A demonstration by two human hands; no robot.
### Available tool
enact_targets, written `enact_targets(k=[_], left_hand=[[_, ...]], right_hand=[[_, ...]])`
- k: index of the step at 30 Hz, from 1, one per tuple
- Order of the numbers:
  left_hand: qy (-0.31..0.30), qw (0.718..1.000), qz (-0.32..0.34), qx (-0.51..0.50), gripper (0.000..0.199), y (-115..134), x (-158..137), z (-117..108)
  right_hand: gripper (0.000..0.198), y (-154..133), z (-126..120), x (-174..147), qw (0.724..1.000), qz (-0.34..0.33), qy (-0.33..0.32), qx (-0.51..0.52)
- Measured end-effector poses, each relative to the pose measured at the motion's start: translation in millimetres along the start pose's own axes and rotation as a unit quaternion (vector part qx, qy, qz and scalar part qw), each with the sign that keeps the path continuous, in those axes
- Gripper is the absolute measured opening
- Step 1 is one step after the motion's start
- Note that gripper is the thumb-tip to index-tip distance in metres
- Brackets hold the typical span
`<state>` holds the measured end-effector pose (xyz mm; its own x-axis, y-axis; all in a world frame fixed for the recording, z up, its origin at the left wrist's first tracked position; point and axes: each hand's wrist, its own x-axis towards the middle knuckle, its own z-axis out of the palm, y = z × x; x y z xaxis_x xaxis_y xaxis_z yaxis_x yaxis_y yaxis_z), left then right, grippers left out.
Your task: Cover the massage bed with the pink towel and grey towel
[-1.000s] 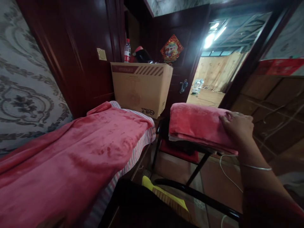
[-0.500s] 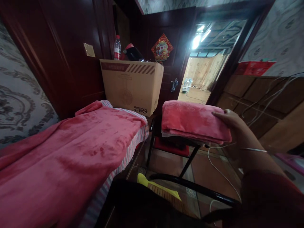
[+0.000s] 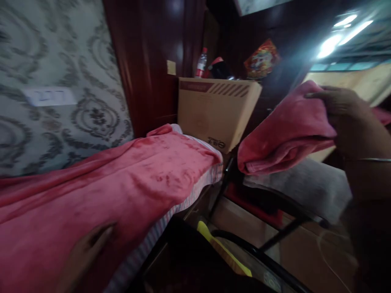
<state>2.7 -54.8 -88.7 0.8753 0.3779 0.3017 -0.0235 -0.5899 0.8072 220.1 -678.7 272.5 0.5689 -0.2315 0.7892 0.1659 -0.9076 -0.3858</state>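
Note:
In my right hand [image 3: 339, 101] is a folded pink plush cloth [image 3: 284, 130], gripped at its upper right end and tilted in the air above the chair. A larger pink plush cloth [image 3: 146, 175] lies spread over the table at left, with slight wrinkles and a folded-back far corner. Over its near part is my left hand [image 3: 87, 250], thumb and fingers apart, with nothing seen in them. Whether it touches the cloth I cannot tell. A striped cover [image 3: 171, 217] shows beneath the spread cloth along its right edge.
A black-framed chair [image 3: 262, 254] with a grey translucent sheet [image 3: 311, 185] on it stands at right. A yellow-handled brush [image 3: 224, 250] lies low in front. Behind the table stands a cardboard box [image 3: 210, 110] with a bottle [image 3: 200, 64] on top. A pale cable trails across the floor.
My right hand has lifted the folded pink cloth off the chair and tilted it, uncovering the grey sheet. My left hand has come into view at lower left. The view has turned left.

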Motion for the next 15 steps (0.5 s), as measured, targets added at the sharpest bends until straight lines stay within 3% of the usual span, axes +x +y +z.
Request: enact_targets(k=[2, 4, 6, 8, 11, 13, 15], left_hand=[[0.032, 0.995, -0.047, -0.082, 0.051, 31.2, -7.6, -9.5], [0.058, 0.960, -0.089, -0.258, 0.060, 68.2, -4.5, -10.8], [0.039, 0.906, -0.102, -0.408, 0.067, 103.5, 16.2, -3.9], [0.005, 0.861, -0.132, -0.491, 0.070, 128.4, 50.7, 7.9], [0.000, 0.822, -0.129, -0.554, 0.062, 136.5, 99.3, 26.8], [0.028, 0.828, -0.142, -0.542, 0.057, 125.2, 113.1, 36.1], [0.062, 0.839, -0.170, -0.513, 0.051, 107.2, 109.9, 41.2]], right_hand=[[0.051, -63.6, 26.7, 5.7, 0.992, -0.027, -0.077, 0.093], [0.039, -134.5, 49.6, -8.6, 0.978, -0.099, -0.136, 0.127], [0.034, -202.1, 71.8, -44.3, 0.950, -0.199, -0.191, 0.148], [0.033, -258.1, 96.9, -99.9, 0.908, -0.307, -0.252, 0.132], [0.032, -311.6, 142.6, -205.7, 0.820, -0.408, -0.372, 0.152], [0.027, -327.8, 175.9, -273.5, 0.764, -0.410, -0.457, 0.198], [0.028, -334.3, 207.3, -324.3, 0.754, -0.367, -0.486, 0.245]])
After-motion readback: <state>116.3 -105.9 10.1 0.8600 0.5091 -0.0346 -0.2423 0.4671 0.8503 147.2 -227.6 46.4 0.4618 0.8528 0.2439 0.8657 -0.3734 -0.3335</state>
